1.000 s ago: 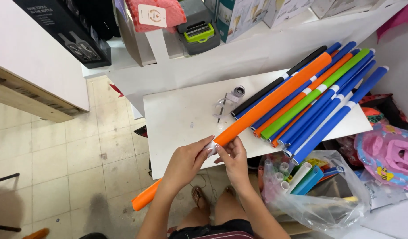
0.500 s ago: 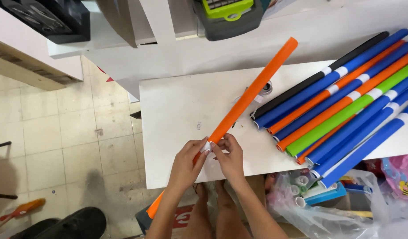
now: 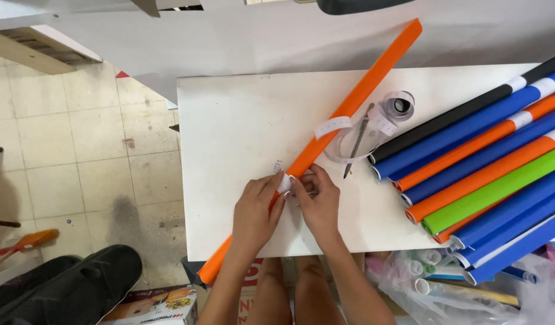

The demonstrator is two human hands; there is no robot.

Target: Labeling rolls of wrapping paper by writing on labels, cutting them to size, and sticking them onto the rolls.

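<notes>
Pinching white label (image 3: 284,182) on orange roll (image 3: 344,114)

A long roll (image 3: 344,117) lies slantwise across the surface (image 3: 241,126), its near end jutting over the front edge. Both hands meet on it, left hand (image 3: 253,213) beside right hand (image 3: 316,198), at a small label (image 3: 283,182). Right of the roll sit a tape reel (image 3: 399,105) and a thin tool (image 3: 358,139). Farther right, a stack of rolls (image 3: 488,168) lies side by side. Below them sits a bag (image 3: 434,283).

Left hand (image 3: 256,210) and right hand (image 3: 316,201) press a white label (image 3: 284,182) onto an orange roll (image 3: 337,126) on a white table (image 3: 241,132).
</notes>
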